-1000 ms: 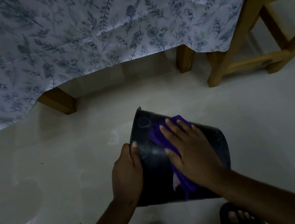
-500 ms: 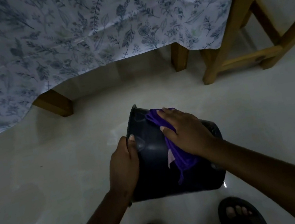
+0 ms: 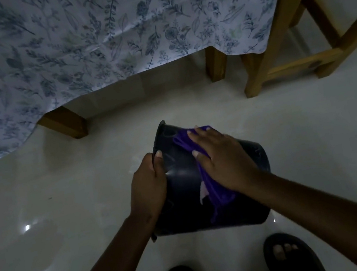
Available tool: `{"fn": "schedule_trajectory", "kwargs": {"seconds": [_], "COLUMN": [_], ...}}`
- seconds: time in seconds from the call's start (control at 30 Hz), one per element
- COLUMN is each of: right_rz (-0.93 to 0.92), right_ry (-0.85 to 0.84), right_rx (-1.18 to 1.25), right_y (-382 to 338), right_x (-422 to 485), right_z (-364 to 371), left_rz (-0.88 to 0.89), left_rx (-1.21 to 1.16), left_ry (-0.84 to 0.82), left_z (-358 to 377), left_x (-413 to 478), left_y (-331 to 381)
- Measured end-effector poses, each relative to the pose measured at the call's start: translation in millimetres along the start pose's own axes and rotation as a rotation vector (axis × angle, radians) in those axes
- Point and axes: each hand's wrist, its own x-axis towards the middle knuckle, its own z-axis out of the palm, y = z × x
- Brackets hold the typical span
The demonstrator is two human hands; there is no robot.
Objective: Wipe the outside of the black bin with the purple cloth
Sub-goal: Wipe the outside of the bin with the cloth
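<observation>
The black bin (image 3: 182, 182) lies tipped on its side on the pale floor, its rim turned to the left and its base to the right. My left hand (image 3: 147, 187) grips the rim edge, thumb on the outer wall. My right hand (image 3: 221, 159) lies flat on the purple cloth (image 3: 217, 191), pressing it against the upper outside wall. One end of the cloth shows past my fingertips near the far side, the other end hangs down toward me. A pale tag sticks out of the cloth.
A table with a floral cloth (image 3: 85, 44) hangs over the far side, with wooden legs (image 3: 64, 122) close behind the bin. A wooden chair frame (image 3: 281, 45) stands at the far right. My two feet in black sandals (image 3: 291, 256) stand just in front of the bin.
My right hand slid the cloth away from me, up the bin's wall toward the far side. The left hand kept its hold on the rim.
</observation>
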Motion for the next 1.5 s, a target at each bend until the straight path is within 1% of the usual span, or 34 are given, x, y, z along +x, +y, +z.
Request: {"fn": "schedule_trajectory", "kwargs": {"seconds": [0.07, 0.17, 0.27, 0.33, 0.4, 0.5, 0.57, 0.63, 0.77, 0.83, 0.9, 1.0, 1.03, 1.1, 1.17, 1.2, 1.23, 1.27, 1.33, 1.37, 1.4, 1.43, 1.5], "right_rz": [0.000, -0.148, -0.304, -0.349, -0.290, -0.080, -0.026, -0.091, -0.320, -0.375, -0.348, -0.126, -0.077, -0.075, -0.135, -0.174, -0.207, -0.225, -0.225, -0.212, -0.190, -0.157, -0.080], "right_ry": [0.007, 0.050, 0.038, 0.031, 0.046, 0.055, 0.046, 0.069, 0.038, 0.043, 0.051, 0.068, 0.055, 0.017, 0.005, 0.019, 0.037, 0.049, 0.040, 0.029, 0.024, 0.018, 0.008], "right_rx": [-0.046, -0.226, -0.295, -0.309, -0.255, -0.051, 0.003, -0.074, -0.229, -0.260, -0.232, -0.038, 0.009, 0.062, 0.072, 0.043, 0.006, -0.026, -0.063, -0.062, -0.049, -0.025, 0.025], "right_y": [-0.3, -8.4, -5.4, -0.3, -1.9, -8.5, -8.8, -9.6, -10.9, -5.9, -2.2, 0.0, 0.4, -0.2, -4.3, -6.2, -8.3, -8.9, -5.2, -3.3, -1.3, 0.6, 2.4], "right_x": [-2.8, -49.1, -88.4, -84.0, -62.8, -20.6, -11.7, -26.3, -79.1, -80.0, -67.6, -39.3, -32.1, -28.3, -38.9, -47.6, -56.8, -63.4, -63.4, -57.5, -49.3, -39.4, -22.3], "right_z": [3.5, 23.5, 45.6, 41.7, 31.8, 10.8, 8.7, 15.3, 41.3, 40.2, 33.2, 16.0, 12.8, 14.3, 20.2, 24.5, 28.3, 30.5, 28.7, 25.0, 20.8, 17.2, 13.5], "left_rz": [-0.003, 0.000, 0.012, 0.022, 0.032, 0.021, 0.008, 0.014, 0.035, 0.032, 0.032, 0.021, 0.018, 0.002, -0.054, -0.107, -0.174, -0.246, -0.341, -0.347, -0.318, -0.271, -0.172], "left_rx": [0.004, 0.009, 0.011, -0.007, -0.032, -0.071, -0.089, -0.065, -0.035, -0.057, -0.080, -0.100, -0.102, -0.059, 0.027, 0.034, -0.006, -0.103, -0.364, -0.460, -0.503, -0.487, -0.330], "left_ry": [-0.008, -0.039, -0.037, -0.028, -0.033, -0.051, -0.062, -0.071, -0.074, -0.056, -0.035, -0.040, -0.036, -0.021, -0.024, -0.031, -0.043, -0.067, -0.156, -0.216, -0.265, -0.286, -0.223], "left_z": [-0.7, -1.0, 1.0, 1.3, -0.1, -2.3, -2.8, -3.4, -3.0, -2.1, -3.2, -4.0, -4.9, -7.1, -7.9, -7.9, -8.8, -10.4, -17.1, -22.0, -24.9, -26.4, -24.2], "left_x": [1.8, 8.9, 13.9, 12.1, 8.3, 0.6, -0.9, 0.4, 3.8, 4.1, 0.2, -10.4, -12.7, -8.5, 3.1, 9.2, 13.5, 15.3, 11.6, 4.7, -4.4, -13.9, -23.9], "left_y": [-1.4, -2.9, -5.7, -5.9, -5.0, -4.4, -6.8, -9.8, -14.3, -15.0, -11.8, -7.4, -6.5, -6.5, -7.5, -7.3, -5.6, -3.7, -1.5, 0.0, -1.5, -3.0, -9.6]}}
